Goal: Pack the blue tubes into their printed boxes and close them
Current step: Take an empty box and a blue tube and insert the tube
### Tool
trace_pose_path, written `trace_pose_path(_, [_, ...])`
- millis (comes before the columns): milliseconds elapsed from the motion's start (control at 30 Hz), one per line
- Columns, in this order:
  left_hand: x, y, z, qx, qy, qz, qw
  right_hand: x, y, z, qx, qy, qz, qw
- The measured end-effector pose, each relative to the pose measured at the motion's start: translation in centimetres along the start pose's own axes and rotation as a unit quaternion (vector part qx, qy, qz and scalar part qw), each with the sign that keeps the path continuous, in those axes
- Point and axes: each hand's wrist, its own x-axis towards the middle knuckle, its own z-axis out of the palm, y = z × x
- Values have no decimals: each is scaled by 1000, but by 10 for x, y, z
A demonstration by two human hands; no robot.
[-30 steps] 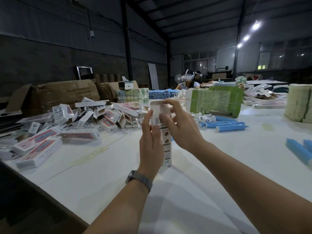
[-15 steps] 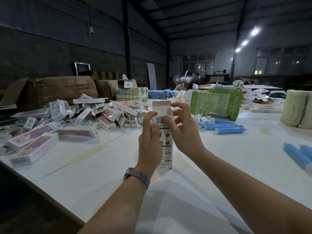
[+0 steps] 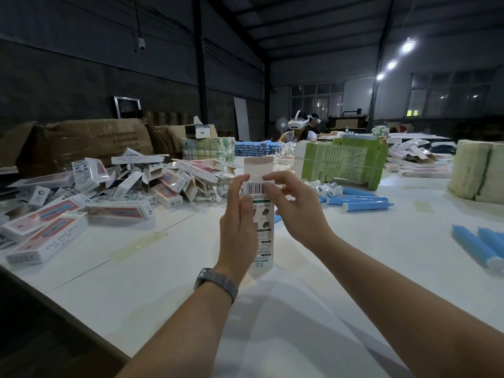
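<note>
A printed white box [image 3: 263, 236] stands upright above the white table [image 3: 341, 268], its top flap [image 3: 258, 165] up and open. My left hand [image 3: 238, 227] grips the box along its left side. My right hand [image 3: 296, 205] pinches the box's upper right corner by the barcode. What is inside the box is hidden. Loose blue tubes [image 3: 362, 201] lie behind my right hand, and more blue tubes [image 3: 476, 248] lie at the right edge.
A heap of printed boxes [image 3: 90, 197] covers the table's left side. Green bundled stacks [image 3: 343, 162] stand behind the tubes, pale stacks [image 3: 477, 173] at far right. Brown cartons [image 3: 81, 143] sit at back left. A person [image 3: 297, 129] with a headset sits far behind.
The top flap, bent over the opening under my right fingers a second ago, now stands upright. My right fingers have dropped to the box's upper corner.
</note>
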Motion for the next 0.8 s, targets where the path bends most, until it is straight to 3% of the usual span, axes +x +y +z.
trace_pose_path(467, [-1,2,2,16,-1,-7,1000,4,-15,-1,25,30,-42,998])
trace_pose_path(633, [1,7,-1,-7,-7,-12,1000,6,-15,-3,-82,-8,-97,992])
trace_pose_path(800, [2,6,-1,-6,-17,1,1000,6,-14,-5,-94,-13,-137,986])
